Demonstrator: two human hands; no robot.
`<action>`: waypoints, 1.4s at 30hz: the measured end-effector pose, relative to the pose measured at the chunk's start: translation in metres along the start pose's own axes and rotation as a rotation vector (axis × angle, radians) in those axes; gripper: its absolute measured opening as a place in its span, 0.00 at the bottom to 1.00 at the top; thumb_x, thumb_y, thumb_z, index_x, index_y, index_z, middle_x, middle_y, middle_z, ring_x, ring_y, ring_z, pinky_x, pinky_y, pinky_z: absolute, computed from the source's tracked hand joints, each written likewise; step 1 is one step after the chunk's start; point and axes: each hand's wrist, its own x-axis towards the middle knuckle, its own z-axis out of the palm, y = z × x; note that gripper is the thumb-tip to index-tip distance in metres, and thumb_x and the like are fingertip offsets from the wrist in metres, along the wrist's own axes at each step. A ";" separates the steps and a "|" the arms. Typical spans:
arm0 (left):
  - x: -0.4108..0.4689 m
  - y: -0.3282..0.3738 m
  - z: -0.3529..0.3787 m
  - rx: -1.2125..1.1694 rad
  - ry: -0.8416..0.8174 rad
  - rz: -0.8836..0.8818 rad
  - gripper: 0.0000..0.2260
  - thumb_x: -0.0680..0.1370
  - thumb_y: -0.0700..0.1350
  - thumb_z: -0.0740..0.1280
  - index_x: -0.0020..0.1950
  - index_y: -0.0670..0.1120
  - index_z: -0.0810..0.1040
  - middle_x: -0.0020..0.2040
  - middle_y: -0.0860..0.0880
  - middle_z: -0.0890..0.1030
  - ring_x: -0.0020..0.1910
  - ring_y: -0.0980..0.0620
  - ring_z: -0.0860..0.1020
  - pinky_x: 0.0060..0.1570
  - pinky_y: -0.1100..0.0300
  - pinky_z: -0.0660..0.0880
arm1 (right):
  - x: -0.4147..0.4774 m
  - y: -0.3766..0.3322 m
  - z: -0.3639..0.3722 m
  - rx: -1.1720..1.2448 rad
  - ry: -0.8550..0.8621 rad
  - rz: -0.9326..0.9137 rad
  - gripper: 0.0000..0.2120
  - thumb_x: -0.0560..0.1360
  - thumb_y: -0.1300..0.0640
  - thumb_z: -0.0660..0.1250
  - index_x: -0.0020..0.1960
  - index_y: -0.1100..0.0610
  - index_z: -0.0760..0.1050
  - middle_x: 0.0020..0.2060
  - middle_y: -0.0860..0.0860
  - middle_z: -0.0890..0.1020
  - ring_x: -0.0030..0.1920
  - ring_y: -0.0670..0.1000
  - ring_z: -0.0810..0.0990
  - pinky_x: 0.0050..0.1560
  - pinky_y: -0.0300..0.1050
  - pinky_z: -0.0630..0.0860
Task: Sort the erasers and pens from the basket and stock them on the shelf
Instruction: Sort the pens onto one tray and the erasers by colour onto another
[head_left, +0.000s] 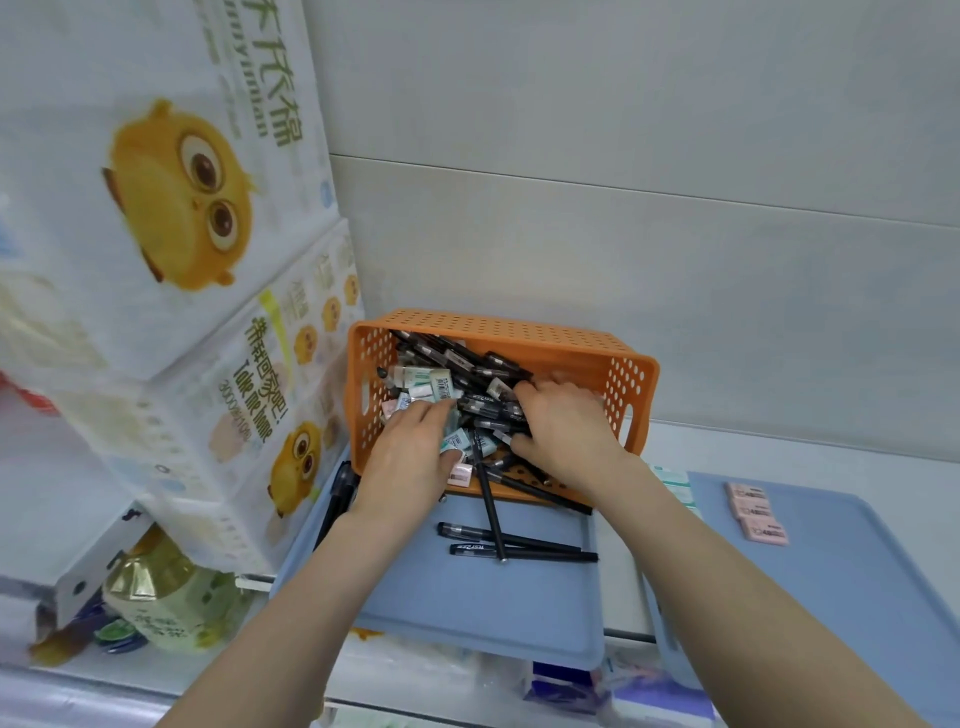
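The left hand (410, 452) reaches into the pile with its fingers stretched fairly straight and lying on the wrapped erasers (434, 382). That grip is spread rather than closed, and the thumb sits just beside a pink eraser (460, 474) at the basket's lip. The right hand (563, 431) arches over the black pens (467, 358) with its fingers bent down among them. Its fingertips are buried, so I cannot tell whether that grip pinches a pen or only rakes through. Both hands work inside the orange basket (519, 325), which lies tipped on its side with its mouth towards the person, probably so the mixed stock can be drawn forward and picked apart instead of dug for from above. The basket rests on the far end of a blue tray (467, 597) on the shelf (779, 447). Three loose pens (519, 545) lie on the tray in front of it, one crossing the other two, which suggests this tray is taking the pens. On a second tray (857, 597), well apart to the right, pink erasers (756, 512) lie in a short row. A greenish stack (675, 483) between the trays is half hidden by the right forearm. The basket's depths are masked by the hands, and the tissue packs (182, 208) on the left are blurred.
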 end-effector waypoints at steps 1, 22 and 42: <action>0.000 0.000 0.000 0.000 -0.003 -0.005 0.28 0.75 0.45 0.71 0.73 0.44 0.67 0.65 0.47 0.74 0.65 0.47 0.71 0.65 0.55 0.68 | -0.001 0.000 0.001 0.011 0.005 -0.015 0.20 0.74 0.49 0.67 0.63 0.55 0.71 0.59 0.53 0.78 0.61 0.57 0.73 0.55 0.52 0.71; -0.018 0.007 -0.003 -0.078 0.049 -0.040 0.18 0.77 0.43 0.68 0.67 0.45 0.75 0.62 0.47 0.76 0.63 0.48 0.73 0.59 0.57 0.71 | -0.031 0.010 0.003 0.256 0.187 -0.108 0.30 0.71 0.69 0.65 0.71 0.54 0.66 0.61 0.54 0.72 0.50 0.58 0.77 0.50 0.50 0.75; -0.067 0.023 -0.004 -0.086 0.067 0.032 0.13 0.69 0.33 0.72 0.47 0.48 0.81 0.44 0.52 0.77 0.46 0.49 0.77 0.44 0.58 0.73 | -0.068 -0.004 -0.009 0.403 0.142 -0.041 0.14 0.77 0.51 0.66 0.59 0.55 0.70 0.46 0.53 0.83 0.46 0.56 0.82 0.43 0.51 0.78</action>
